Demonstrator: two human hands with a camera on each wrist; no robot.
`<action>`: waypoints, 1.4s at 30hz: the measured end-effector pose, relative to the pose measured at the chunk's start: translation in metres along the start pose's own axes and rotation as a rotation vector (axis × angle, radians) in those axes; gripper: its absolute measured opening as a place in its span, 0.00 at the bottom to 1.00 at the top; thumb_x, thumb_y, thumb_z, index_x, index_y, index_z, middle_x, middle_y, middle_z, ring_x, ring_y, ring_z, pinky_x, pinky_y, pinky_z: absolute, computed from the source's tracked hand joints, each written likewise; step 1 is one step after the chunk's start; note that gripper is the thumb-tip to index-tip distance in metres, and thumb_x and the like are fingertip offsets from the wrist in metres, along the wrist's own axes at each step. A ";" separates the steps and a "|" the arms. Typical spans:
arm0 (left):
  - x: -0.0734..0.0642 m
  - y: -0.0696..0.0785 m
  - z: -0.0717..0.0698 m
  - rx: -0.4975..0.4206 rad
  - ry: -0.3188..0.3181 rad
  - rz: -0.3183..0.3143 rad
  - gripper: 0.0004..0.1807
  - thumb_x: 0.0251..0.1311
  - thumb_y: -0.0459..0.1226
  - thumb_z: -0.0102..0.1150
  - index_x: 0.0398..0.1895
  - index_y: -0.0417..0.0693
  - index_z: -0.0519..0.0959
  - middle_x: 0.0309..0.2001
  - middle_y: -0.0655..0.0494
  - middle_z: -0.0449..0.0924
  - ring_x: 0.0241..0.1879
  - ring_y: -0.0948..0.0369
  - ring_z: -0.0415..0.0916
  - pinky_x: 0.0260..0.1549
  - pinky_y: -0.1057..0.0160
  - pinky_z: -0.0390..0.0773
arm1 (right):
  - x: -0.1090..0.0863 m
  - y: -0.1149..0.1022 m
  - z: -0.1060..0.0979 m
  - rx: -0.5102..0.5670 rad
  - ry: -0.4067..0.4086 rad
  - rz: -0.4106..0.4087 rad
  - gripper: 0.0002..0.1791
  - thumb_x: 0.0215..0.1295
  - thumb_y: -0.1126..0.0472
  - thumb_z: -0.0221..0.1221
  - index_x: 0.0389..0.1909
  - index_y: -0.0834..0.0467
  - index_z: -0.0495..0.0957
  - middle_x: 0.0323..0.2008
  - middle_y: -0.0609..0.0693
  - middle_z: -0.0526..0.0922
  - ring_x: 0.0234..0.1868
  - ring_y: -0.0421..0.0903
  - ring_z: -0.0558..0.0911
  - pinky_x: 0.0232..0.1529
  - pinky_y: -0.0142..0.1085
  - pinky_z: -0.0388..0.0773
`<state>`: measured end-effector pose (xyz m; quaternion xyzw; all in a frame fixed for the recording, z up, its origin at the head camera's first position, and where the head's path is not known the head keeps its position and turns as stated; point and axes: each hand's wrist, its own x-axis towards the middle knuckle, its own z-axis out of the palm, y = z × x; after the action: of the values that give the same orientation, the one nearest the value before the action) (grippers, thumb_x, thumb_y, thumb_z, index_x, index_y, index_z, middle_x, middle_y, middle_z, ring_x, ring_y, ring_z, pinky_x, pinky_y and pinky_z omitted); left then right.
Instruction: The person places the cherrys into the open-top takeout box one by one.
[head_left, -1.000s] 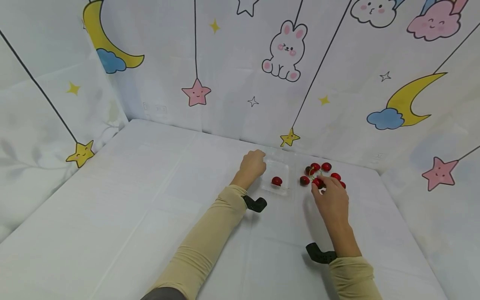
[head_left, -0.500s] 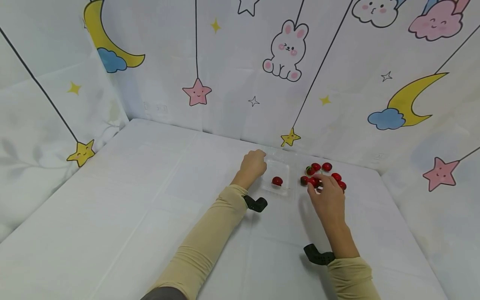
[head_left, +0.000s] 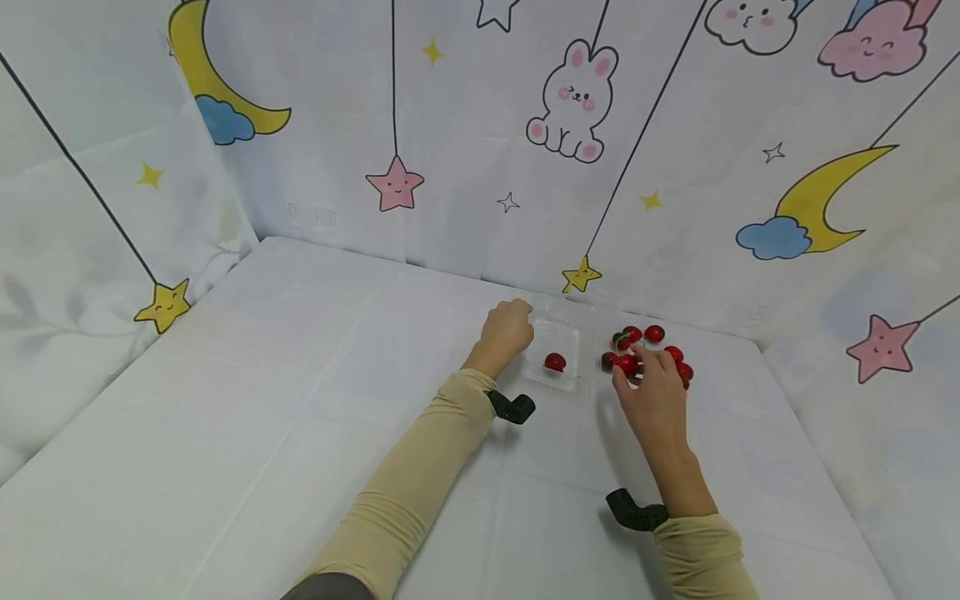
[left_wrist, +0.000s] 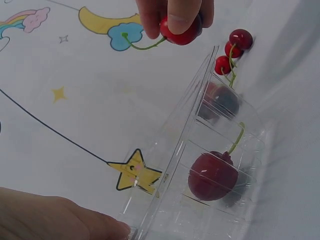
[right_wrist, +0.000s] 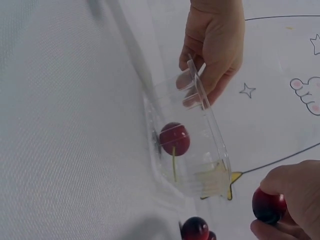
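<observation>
My left hand [head_left: 508, 337] grips the left wall of a clear plastic box [head_left: 576, 337]; in the right wrist view its fingers [right_wrist: 212, 75] wrap that wall. One dark red cherry [head_left: 555, 362] with a green stem lies inside the box. Right of the box, my right hand [head_left: 656, 396] pinches a red cherry [left_wrist: 182, 38] between thumb and fingers. In the left wrist view this cherry is raised above the box rim, its green stem sticking out sideways. The right wrist view shows its dark underside. Several loose cherries [head_left: 654, 334] lie around the right hand, some partly hidden by it.
A white-covered table [head_left: 337, 375] carries everything. Close behind the box and cherries stands a white wall sheet [head_left: 465, 125] printed with stars, moons and a rabbit. Black curved mounts [head_left: 636, 510] stick out from both wrists.
My right hand has shifted slightly left, lifting a cherry from the pile between thumb and fingers. The left hand, the box and the cherry in it stay where they were.
</observation>
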<state>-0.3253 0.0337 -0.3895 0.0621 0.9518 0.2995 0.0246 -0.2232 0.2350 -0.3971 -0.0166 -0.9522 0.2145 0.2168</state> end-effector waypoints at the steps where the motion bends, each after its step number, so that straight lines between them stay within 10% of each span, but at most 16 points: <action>1: 0.000 0.000 0.000 0.000 0.001 0.002 0.22 0.65 0.34 0.50 0.62 0.48 0.73 0.60 0.52 0.76 0.54 0.53 0.77 0.48 0.57 0.79 | 0.000 0.000 0.000 -0.006 -0.003 0.005 0.28 0.59 0.61 0.63 0.60 0.65 0.71 0.52 0.65 0.72 0.46 0.60 0.81 0.45 0.50 0.80; 42: -0.003 0.003 -0.004 -0.005 -0.014 -0.004 0.22 0.65 0.33 0.49 0.63 0.49 0.72 0.60 0.52 0.76 0.43 0.57 0.79 0.39 0.61 0.80 | 0.001 0.000 0.002 0.078 0.012 0.024 0.20 0.64 0.60 0.57 0.54 0.64 0.68 0.52 0.62 0.71 0.47 0.58 0.80 0.47 0.49 0.79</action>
<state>-0.3219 0.0339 -0.3846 0.0623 0.9509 0.3016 0.0321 -0.2248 0.2343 -0.3989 -0.0208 -0.9415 0.2541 0.2206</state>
